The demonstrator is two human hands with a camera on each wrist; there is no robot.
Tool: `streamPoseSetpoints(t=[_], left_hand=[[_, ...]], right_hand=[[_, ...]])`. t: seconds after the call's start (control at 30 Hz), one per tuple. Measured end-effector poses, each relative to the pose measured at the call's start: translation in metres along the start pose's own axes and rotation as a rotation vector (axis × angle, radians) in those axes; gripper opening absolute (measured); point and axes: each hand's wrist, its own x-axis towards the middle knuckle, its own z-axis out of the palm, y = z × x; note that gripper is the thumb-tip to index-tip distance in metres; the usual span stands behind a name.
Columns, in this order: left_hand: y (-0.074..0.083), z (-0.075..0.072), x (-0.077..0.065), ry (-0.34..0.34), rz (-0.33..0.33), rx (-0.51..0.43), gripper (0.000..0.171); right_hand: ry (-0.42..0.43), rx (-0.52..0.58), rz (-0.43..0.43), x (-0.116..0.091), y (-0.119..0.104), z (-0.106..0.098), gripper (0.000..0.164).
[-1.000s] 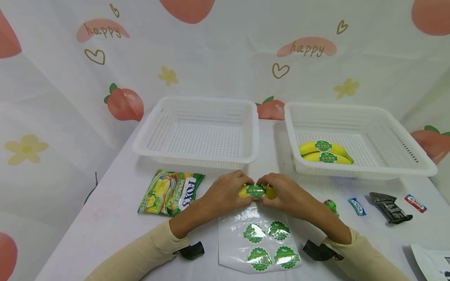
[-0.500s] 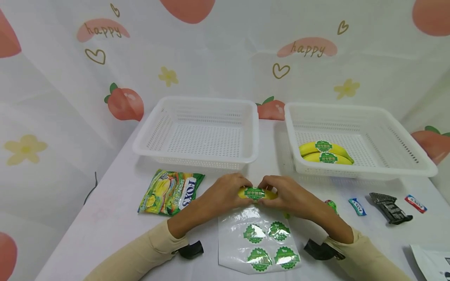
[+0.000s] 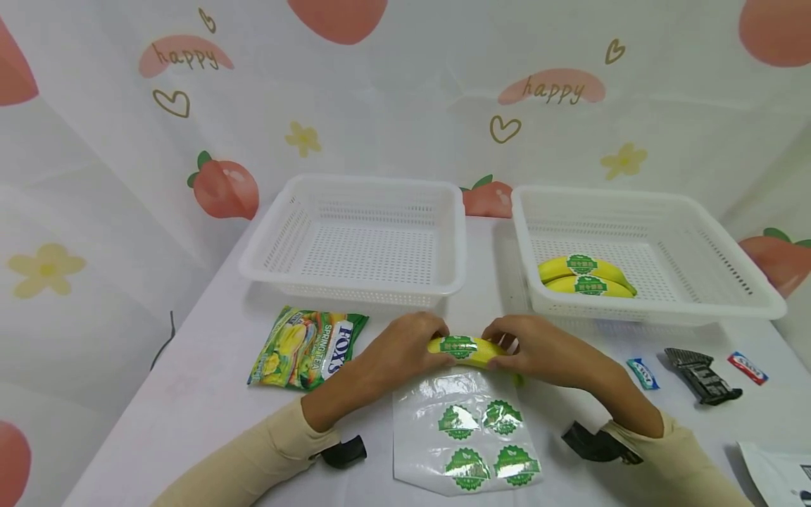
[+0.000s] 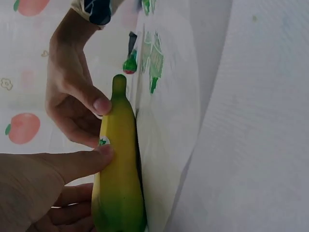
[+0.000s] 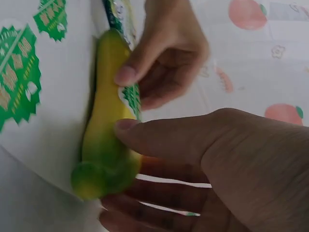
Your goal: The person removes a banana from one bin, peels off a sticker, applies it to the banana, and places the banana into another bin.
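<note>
A yellow banana (image 3: 481,352) with green ends lies across the far part of a white sticker sheet (image 3: 415,443). On its upper side is a round green label (image 3: 458,346). My left hand (image 3: 410,345) grips the banana's left end, thumb on the near side. At the other end my right hand (image 3: 541,352) holds it between thumb and fingers; in the right wrist view the right thumb presses the banana (image 5: 108,106) close to its green tip. The left wrist view shows both thumbs along the banana (image 4: 119,164). Several green labels remain on the sheet's nearer half.
Behind the hands stand a left white basket (image 3: 355,289) and a right basket (image 3: 659,310) holding two labelled bananas (image 3: 611,271). A green Fox's candy bag (image 3: 298,345) lies left. At right are a blue candy (image 3: 643,373), a black packet (image 3: 700,374) and a red candy (image 3: 749,367).
My right hand has shifted right along the banana, uncovering more of its yellow skin. The label now faces up more to the left. The left hand has barely moved.
</note>
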Motion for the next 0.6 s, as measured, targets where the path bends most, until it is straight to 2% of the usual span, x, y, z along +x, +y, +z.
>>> streamPoseSetpoints(t=[0.1, 0.2, 0.43, 0.5, 0.6], left_hand=[[0.001, 0.0, 0.002, -0.022, 0.012, 0.045, 0.042], [0.008, -0.001, 0.007, -0.032, 0.061, 0.058, 0.052], [0.038, -0.002, 0.031, -0.013, 0.171, -0.143, 0.048], [0.046, -0.001, 0.041, -0.003, 0.175, -0.17, 0.049], [0.052, -0.001, 0.059, -0.033, 0.157, -0.235, 0.053]], right_hand=[[-0.021, -0.009, 0.016, -0.001, 0.002, -0.004, 0.036], [-0.037, -0.021, 0.008, -0.002, 0.004, -0.006, 0.038], [-0.063, 0.021, -0.034, -0.005, 0.006, -0.007, 0.017], [-0.065, 0.032, -0.044, -0.007, 0.007, -0.008, 0.019], [-0.066, 0.045, -0.049, -0.008, 0.007, -0.009, 0.024]])
